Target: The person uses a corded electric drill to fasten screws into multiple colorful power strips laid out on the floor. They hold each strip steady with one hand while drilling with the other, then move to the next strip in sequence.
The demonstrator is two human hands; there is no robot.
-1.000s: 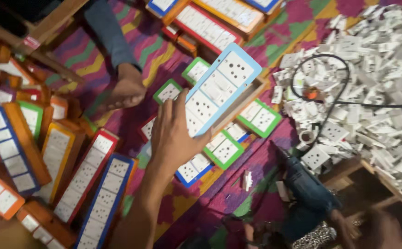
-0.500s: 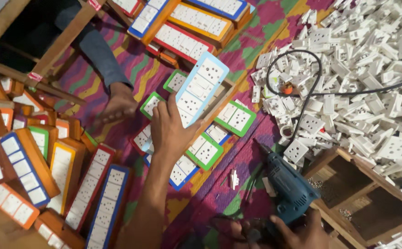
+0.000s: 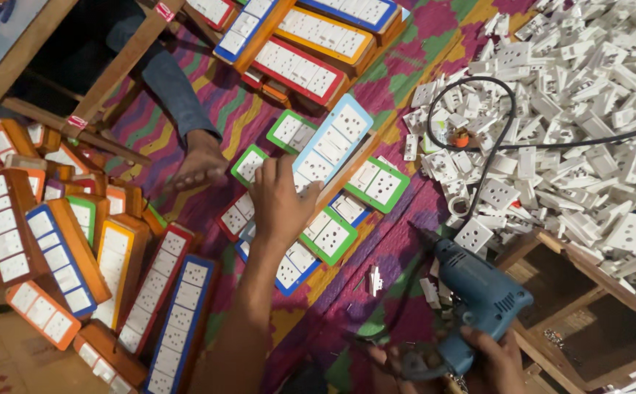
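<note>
Two hands busy | left hand grips light, stiff switch board by its lower edge | right hand clenches heavy blue drill.

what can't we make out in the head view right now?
- Right hand: cut off by the bottom edge; its grip on the blue drill is only partly seen.
- Light-blue-framed switchboard: lower end hidden under the left hand.
- Boards beneath that hand and forearm: partly covered.
- Drill tip: dark and small, bit type unclear.
- Another person's foot: the body is cut off by the top edge.
- Wooden box interior: in shadow.
</note>
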